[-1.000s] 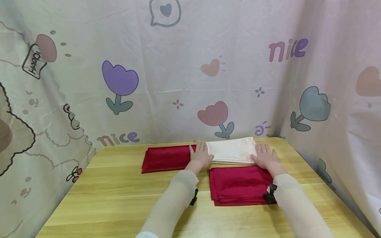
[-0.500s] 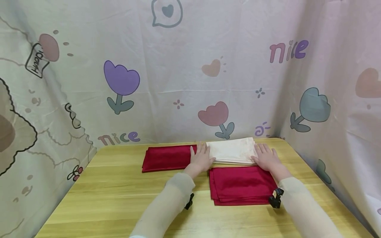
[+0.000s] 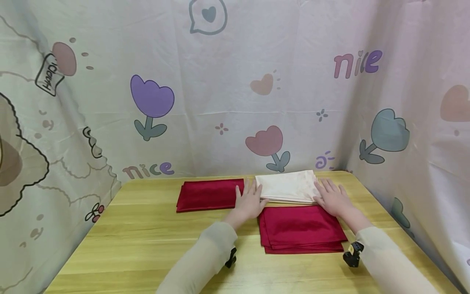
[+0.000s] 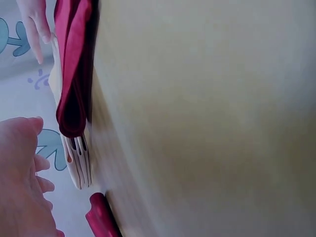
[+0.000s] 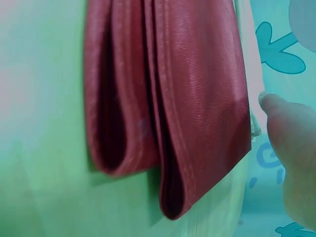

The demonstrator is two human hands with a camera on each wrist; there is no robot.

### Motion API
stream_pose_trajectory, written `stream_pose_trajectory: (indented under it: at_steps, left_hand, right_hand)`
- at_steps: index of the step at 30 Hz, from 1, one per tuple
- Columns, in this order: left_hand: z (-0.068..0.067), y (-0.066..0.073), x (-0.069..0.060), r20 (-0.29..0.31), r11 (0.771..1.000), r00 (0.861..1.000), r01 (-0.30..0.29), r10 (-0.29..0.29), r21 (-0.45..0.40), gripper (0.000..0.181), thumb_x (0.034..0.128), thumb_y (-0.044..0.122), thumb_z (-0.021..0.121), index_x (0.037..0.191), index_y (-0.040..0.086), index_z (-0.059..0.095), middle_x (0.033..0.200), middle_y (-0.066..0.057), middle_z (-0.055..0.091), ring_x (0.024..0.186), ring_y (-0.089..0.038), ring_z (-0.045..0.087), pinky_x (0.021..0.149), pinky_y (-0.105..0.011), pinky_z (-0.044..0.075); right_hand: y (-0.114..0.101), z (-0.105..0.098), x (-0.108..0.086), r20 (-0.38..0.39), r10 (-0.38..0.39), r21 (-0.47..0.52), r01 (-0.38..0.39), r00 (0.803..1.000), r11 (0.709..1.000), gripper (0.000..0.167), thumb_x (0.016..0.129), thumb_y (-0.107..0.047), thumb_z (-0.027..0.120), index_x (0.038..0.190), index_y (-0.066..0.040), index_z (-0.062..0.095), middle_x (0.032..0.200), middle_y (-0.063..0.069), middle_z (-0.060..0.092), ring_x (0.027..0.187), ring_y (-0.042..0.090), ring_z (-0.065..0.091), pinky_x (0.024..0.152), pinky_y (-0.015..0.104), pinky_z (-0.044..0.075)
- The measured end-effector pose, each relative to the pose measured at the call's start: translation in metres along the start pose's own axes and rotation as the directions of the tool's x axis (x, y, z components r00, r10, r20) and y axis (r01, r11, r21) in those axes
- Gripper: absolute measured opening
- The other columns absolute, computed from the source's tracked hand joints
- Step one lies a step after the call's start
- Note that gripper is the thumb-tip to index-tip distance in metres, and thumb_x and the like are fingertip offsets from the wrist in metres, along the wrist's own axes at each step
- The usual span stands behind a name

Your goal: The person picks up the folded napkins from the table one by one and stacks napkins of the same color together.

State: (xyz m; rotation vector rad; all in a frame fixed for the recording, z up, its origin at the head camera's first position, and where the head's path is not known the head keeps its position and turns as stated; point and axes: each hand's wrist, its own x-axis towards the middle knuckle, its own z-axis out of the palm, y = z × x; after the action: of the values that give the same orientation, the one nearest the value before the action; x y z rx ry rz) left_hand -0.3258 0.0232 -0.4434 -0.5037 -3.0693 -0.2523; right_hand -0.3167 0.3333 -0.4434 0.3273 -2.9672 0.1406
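A folded white cloth (image 3: pixel 288 187) lies at the back of the table, between my two hands. My left hand (image 3: pixel 250 203), fingers spread and fairly straight, is by its left edge and holds nothing. At its right end, my right hand (image 3: pixel 335 200) has extended fingers at or just above the edge; contact is unclear. A folded dark red cloth (image 3: pixel 302 228) lies in front of the white one. In the right wrist view, this red cloth (image 5: pixel 207 98) shows its looped folds beside my thumb. Another folded red cloth (image 3: pixel 211 195) sits left of my left hand.
All the cloths lie on a light wooden table (image 3: pixel 147 245). A white curtain (image 3: pixel 213 151) with printed flowers and hearts hangs right behind the table's back edge and along both sides. A small black device (image 3: pixel 353 254) is worn at the right wrist.
Both hands have drawn slightly back toward me, and the forearms have moved apart. The right wrist has shifted off the front red cloth's corner. The cloths stay in place.
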Motion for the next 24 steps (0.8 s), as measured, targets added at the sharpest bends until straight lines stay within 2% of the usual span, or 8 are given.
stream_pose_trajectory:
  at_steps: [3, 7, 13, 16, 19, 21, 22, 24]
  left_hand:
    - [0.003, 0.002, -0.004, -0.010, 1.000, 1.000, 0.001, -0.002, -0.029, 0.067, 0.0978, 0.059, 0.038, 0.155, 0.024, 0.028, 0.165, -0.008, 0.016, 0.153, -0.033, 0.005, 0.118, -0.064, 0.008]
    - [0.005, 0.005, -0.010, -0.041, 0.992, 0.999, -0.003, -0.003, -0.125, 0.065, 0.0980, 0.057, 0.039, 0.154, 0.024, 0.031, 0.164, -0.010, 0.017, 0.153, -0.034, 0.004, 0.116, -0.066, 0.010]
    - [0.005, 0.009, -0.021, -0.050, 0.959, 0.998, 0.009, -0.024, -0.283, 0.065, 0.0983, 0.057, 0.040, 0.153, 0.022, 0.032, 0.164, -0.012, 0.016, 0.152, -0.036, 0.004, 0.114, -0.069, 0.011]
    - [0.003, 0.011, -0.026, -0.050, 0.935, 0.998, 0.022, -0.043, -0.355, 0.065, 0.0985, 0.056, 0.040, 0.153, 0.021, 0.033, 0.163, -0.014, 0.019, 0.152, -0.037, 0.006, 0.113, -0.070, 0.012]
    - [0.002, 0.012, -0.029, -0.048, 0.898, 0.996, 0.044, -0.072, -0.437, 0.063, 0.0989, 0.055, 0.040, 0.153, 0.022, 0.034, 0.162, -0.015, 0.021, 0.151, -0.038, 0.008, 0.112, -0.071, 0.014]
    - [0.001, 0.012, -0.032, -0.050, 0.864, 0.995, 0.053, -0.090, -0.501, 0.062, 0.0996, 0.054, 0.040, 0.152, 0.021, 0.035, 0.162, -0.015, 0.022, 0.150, -0.040, 0.010, 0.111, -0.071, 0.016]
    - [0.001, 0.012, -0.033, -0.050, 0.842, 0.994, 0.055, -0.096, -0.537, 0.061, 0.1000, 0.053, 0.040, 0.152, 0.021, 0.035, 0.162, -0.016, 0.021, 0.150, -0.041, 0.011, 0.111, -0.071, 0.017]
    - [0.000, 0.011, -0.036, -0.058, 0.776, 0.993, 0.044, -0.104, -0.629, 0.060, 0.1012, 0.049, 0.040, 0.151, 0.017, 0.037, 0.160, -0.019, 0.022, 0.148, -0.044, 0.015, 0.110, -0.071, 0.019]
  right_hand:
    - [-0.001, 0.000, -0.004, -0.009, -0.015, -0.001, 0.015, 1.000, 1.000, 0.062, 0.099, -0.035, 0.050, 0.150, -0.003, 0.034, 0.155, 0.029, 0.027, 0.144, 0.048, 0.019, 0.111, 0.071, 0.013]
    - [-0.002, -0.001, -0.009, -0.041, -0.032, 0.004, 0.033, 0.999, 0.999, 0.060, 0.099, -0.033, 0.051, 0.149, -0.003, 0.037, 0.154, 0.029, 0.029, 0.143, 0.048, 0.021, 0.109, 0.071, 0.015]
    - [-0.009, -0.006, -0.018, -0.064, -0.041, 0.036, 0.044, 0.997, 0.998, 0.058, 0.100, -0.035, 0.050, 0.148, -0.004, 0.038, 0.152, 0.030, 0.031, 0.142, 0.049, 0.023, 0.108, 0.072, 0.016]
    - [-0.009, -0.008, -0.021, -0.076, -0.046, 0.047, 0.049, 0.996, 0.998, 0.058, 0.100, -0.034, 0.050, 0.147, -0.003, 0.039, 0.150, 0.032, 0.033, 0.140, 0.050, 0.024, 0.106, 0.074, 0.017]
    - [-0.007, -0.009, -0.026, -0.100, -0.043, 0.065, 0.050, 0.994, 0.997, 0.058, 0.100, -0.035, 0.050, 0.147, -0.002, 0.038, 0.148, 0.034, 0.034, 0.139, 0.051, 0.024, 0.104, 0.075, 0.019]
    - [-0.006, -0.011, -0.030, -0.116, -0.038, 0.096, 0.050, 0.993, 0.994, 0.058, 0.100, -0.035, 0.050, 0.145, 0.000, 0.039, 0.146, 0.035, 0.035, 0.138, 0.052, 0.025, 0.104, 0.075, 0.020]
    - [-0.006, -0.012, -0.031, -0.123, -0.034, 0.122, 0.049, 0.992, 0.991, 0.058, 0.100, -0.034, 0.050, 0.145, 0.001, 0.040, 0.146, 0.035, 0.035, 0.137, 0.053, 0.026, 0.103, 0.074, 0.021]
    - [-0.006, -0.016, -0.035, -0.120, -0.025, 0.203, 0.049, 0.992, 0.978, 0.059, 0.101, -0.034, 0.048, 0.145, 0.004, 0.038, 0.145, 0.037, 0.034, 0.137, 0.055, 0.025, 0.105, 0.072, 0.021]
